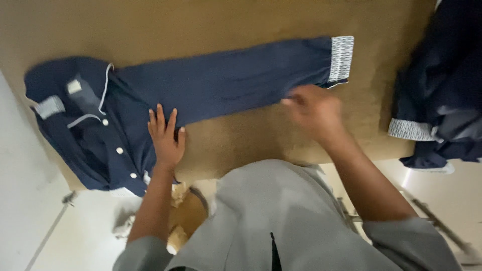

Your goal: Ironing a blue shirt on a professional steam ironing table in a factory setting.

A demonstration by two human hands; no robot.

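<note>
A navy button-up shirt with white piping and white buttons lies folded on a brown table. Its long sleeve stretches to the right and ends in a white patterned cuff. My left hand lies flat, fingers spread, on the shirt's body near the button row. My right hand, blurred by motion, sits at the sleeve's lower edge near the cuff; whether it pinches the cloth cannot be made out.
A heap of similar navy clothes with a patterned cuff lies at the table's right edge. The table's near edge runs just past my hands. Below it are a pale floor, a round basket and a metal stand leg.
</note>
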